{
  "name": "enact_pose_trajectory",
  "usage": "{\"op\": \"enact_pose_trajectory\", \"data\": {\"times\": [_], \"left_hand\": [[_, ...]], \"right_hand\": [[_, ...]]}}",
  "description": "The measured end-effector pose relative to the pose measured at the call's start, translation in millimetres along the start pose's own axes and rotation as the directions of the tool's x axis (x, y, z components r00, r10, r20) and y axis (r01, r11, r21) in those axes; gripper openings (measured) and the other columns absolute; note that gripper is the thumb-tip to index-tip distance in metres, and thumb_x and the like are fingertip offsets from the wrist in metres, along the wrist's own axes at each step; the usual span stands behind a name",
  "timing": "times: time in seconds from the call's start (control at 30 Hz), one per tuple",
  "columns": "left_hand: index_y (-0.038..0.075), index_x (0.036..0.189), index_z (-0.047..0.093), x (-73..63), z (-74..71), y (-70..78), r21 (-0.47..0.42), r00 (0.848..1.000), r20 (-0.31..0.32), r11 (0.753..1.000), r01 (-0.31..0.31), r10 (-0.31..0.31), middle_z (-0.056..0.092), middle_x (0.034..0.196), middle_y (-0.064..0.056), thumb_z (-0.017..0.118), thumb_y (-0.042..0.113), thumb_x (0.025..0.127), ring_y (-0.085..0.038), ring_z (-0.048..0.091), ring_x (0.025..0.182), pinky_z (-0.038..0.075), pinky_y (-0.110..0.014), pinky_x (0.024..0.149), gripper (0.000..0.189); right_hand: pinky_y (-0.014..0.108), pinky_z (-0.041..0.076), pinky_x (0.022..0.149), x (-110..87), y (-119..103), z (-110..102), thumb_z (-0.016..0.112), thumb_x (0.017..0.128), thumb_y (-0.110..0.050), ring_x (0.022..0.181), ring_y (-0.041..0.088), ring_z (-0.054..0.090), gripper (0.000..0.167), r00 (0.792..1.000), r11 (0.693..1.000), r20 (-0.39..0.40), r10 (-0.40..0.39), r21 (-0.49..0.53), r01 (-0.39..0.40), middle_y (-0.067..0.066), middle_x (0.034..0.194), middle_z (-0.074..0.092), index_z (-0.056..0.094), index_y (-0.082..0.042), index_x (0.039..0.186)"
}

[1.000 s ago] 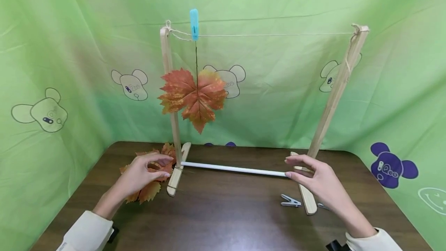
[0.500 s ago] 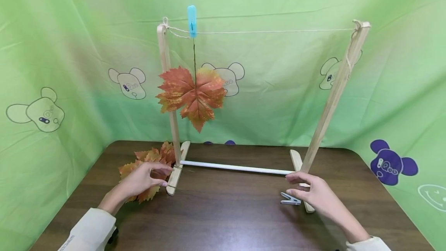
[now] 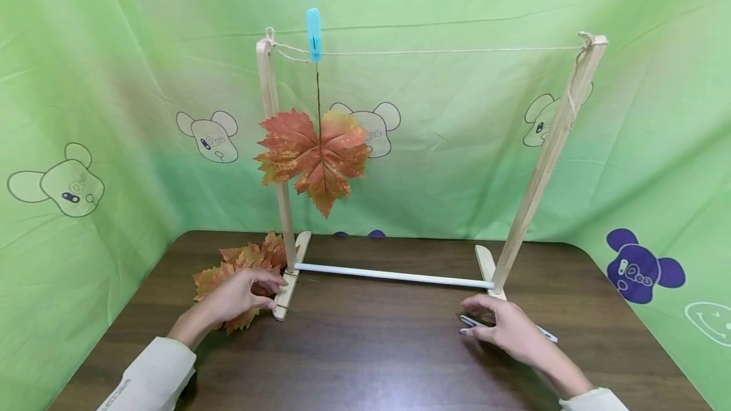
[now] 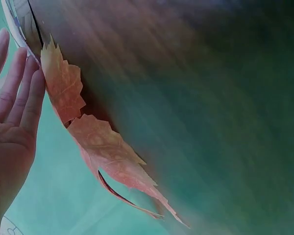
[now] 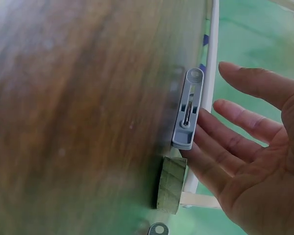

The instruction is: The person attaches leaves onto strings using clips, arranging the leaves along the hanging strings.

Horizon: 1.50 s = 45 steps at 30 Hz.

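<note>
My left hand [image 3: 242, 297] hovers beside the left foot [image 3: 283, 306] of a wooden stand, in front of a pile of orange-red artificial leaves [image 3: 211, 278]. It holds nothing; in the left wrist view its fingers extend alongside the leaves [image 4: 100, 139]. Over a grey clothespin [image 3: 469, 322] on the table is my right hand [image 3: 508, 328], thumb and fingers apart. In the right wrist view the clothespin [image 5: 188, 110] lies by the fingertips, ungripped; whether they touch is unclear. Another clothespin [image 3: 547, 333] shows partly behind the right hand.
Two wooden posts [image 3: 542, 170] carry a string [image 3: 434, 52]. A blue clothespin [image 3: 314, 35] on it holds a hanging maple leaf [image 3: 320, 157]. A white rod [image 3: 394, 276] joins the posts low down. The brown table [image 3: 365, 347] has green printed cloth behind.
My right hand has left the white rod's right end and moved down toward me, over the grey clothespin. The left hand has lowered slightly. The head view has shifted slightly.
</note>
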<state>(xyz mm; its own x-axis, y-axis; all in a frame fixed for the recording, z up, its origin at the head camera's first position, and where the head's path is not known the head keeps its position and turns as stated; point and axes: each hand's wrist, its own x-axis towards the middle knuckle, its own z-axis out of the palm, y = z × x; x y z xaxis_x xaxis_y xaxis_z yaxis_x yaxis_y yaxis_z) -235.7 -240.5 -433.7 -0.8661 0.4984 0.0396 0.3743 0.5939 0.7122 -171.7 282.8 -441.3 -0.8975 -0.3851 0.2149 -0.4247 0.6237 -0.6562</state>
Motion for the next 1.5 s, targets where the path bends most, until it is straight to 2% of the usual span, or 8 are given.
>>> {"op": "enact_pose_trajectory", "data": {"times": [0.17, 0.33, 0.53, 0.67, 0.8, 1.03, 1.23, 1.5], "left_hand": [[0.006, 0.121, 0.076, 1.6, 1.6, -1.9, 0.004, 1.0, 0.013, 1.0, 0.007, -0.007, 0.077, 0.105, -0.003, 0.08, 0.006, 0.09, -0.015, 0.072, 0.097, 0.058, -0.024, 0.082, 0.031], [0.006, 0.118, 0.078, 2.5, 2.6, -2.6, 0.014, 1.0, 0.016, 1.0, 0.01, -0.01, 0.077, 0.099, 0.0, 0.08, 0.006, 0.09, -0.01, 0.07, 0.092, 0.057, -0.023, 0.079, 0.027], [0.006, 0.116, 0.078, 2.6, 2.7, -1.8, 0.008, 1.0, 0.023, 1.0, 0.008, -0.008, 0.076, 0.097, -0.001, 0.08, 0.004, 0.09, -0.005, 0.067, 0.086, 0.057, -0.022, 0.074, 0.026], [0.003, 0.118, 0.077, 3.6, 3.0, -2.3, -0.003, 1.0, 0.032, 1.0, 0.001, -0.001, 0.075, 0.096, -0.002, 0.08, 0.001, 0.09, -0.005, 0.066, 0.085, 0.057, -0.022, 0.073, 0.028], [0.004, 0.119, 0.077, 5.0, 3.2, -2.5, 0.001, 0.999, 0.045, 1.0, 0.02, -0.02, 0.072, 0.094, -0.001, 0.079, -0.001, 0.09, -0.007, 0.064, 0.083, 0.056, -0.022, 0.071, 0.03], [0.004, 0.117, 0.077, 6.8, 2.6, -0.1, -0.008, 0.998, 0.063, 1.0, 0.03, -0.029, 0.069, 0.092, 0.0, 0.077, -0.002, 0.091, -0.008, 0.061, 0.082, 0.053, -0.021, 0.068, 0.027], [0.004, 0.116, 0.078, 8.0, 2.0, 1.6, -0.017, 0.995, 0.086, 0.999, 0.052, -0.05, 0.067, 0.091, -0.001, 0.076, -0.002, 0.092, -0.011, 0.059, 0.081, 0.051, -0.021, 0.067, 0.025], [0.003, 0.109, 0.08, 10.9, -1.5, 3.7, 0.002, 0.994, 0.11, 1.0, 0.011, -0.011, 0.073, 0.087, 0.001, 0.075, -0.002, 0.093, -0.007, 0.064, 0.078, 0.054, -0.021, 0.066, 0.018]], "right_hand": [[0.027, 0.058, 0.083, 0.9, -1, 1, 0.087, 0.081, -0.011, 0.097, 0.004, 0.068, 0.038, 0.999, 0.999, 0.03, 0.025, -0.046, -0.024, 0.007, 0.107, 0.077, 0.072, 0.0, 0.114], [0.027, 0.058, 0.081, 2.0, -1, 2, 0.086, 0.08, -0.009, 0.094, 0.002, 0.066, 0.039, 0.998, 0.998, 0.053, 0.035, -0.048, -0.032, 0.007, 0.106, 0.076, 0.072, 0.002, 0.114], [0.026, 0.057, 0.076, 3.1, 0, 4, 0.087, 0.077, -0.006, 0.088, 0.003, 0.064, 0.038, 0.998, 0.997, 0.053, 0.028, -0.067, -0.025, 0.005, 0.102, 0.074, 0.072, 0.002, 0.111], [0.027, 0.056, 0.074, 4.3, -1, 5, 0.089, 0.074, -0.004, 0.085, 0.003, 0.061, 0.037, 0.999, 0.989, 0.035, 0.014, -0.145, -0.008, 0.001, 0.099, 0.07, 0.073, 0.0, 0.108], [0.027, 0.054, 0.072, 5.3, -2, 7, 0.09, 0.072, -0.005, 0.083, 0.004, 0.059, 0.037, 0.999, 0.978, 0.03, 0.014, -0.207, -0.008, -0.003, 0.096, 0.067, 0.074, -0.003, 0.105], [0.027, 0.052, 0.07, 7.4, 0, 8, 0.089, 0.072, -0.002, 0.08, 0.003, 0.055, 0.035, 0.999, 0.97, 0.043, 0.019, -0.244, -0.008, -0.006, 0.091, 0.062, 0.074, -0.003, 0.104], [0.025, 0.048, 0.067, 8.8, 2, 10, 0.085, 0.072, 0.002, 0.078, 0.002, 0.052, 0.03, 0.998, 0.963, 0.055, -0.023, -0.267, 0.036, -0.008, 0.088, 0.059, 0.073, -0.006, 0.098], [0.026, 0.049, 0.067, 8.7, 0, 9, 0.085, 0.073, 0.003, 0.079, 0.003, 0.053, 0.028, 0.997, 0.956, 0.056, -0.044, -0.287, 0.058, -0.008, 0.089, 0.061, 0.073, -0.007, 0.095]]}}
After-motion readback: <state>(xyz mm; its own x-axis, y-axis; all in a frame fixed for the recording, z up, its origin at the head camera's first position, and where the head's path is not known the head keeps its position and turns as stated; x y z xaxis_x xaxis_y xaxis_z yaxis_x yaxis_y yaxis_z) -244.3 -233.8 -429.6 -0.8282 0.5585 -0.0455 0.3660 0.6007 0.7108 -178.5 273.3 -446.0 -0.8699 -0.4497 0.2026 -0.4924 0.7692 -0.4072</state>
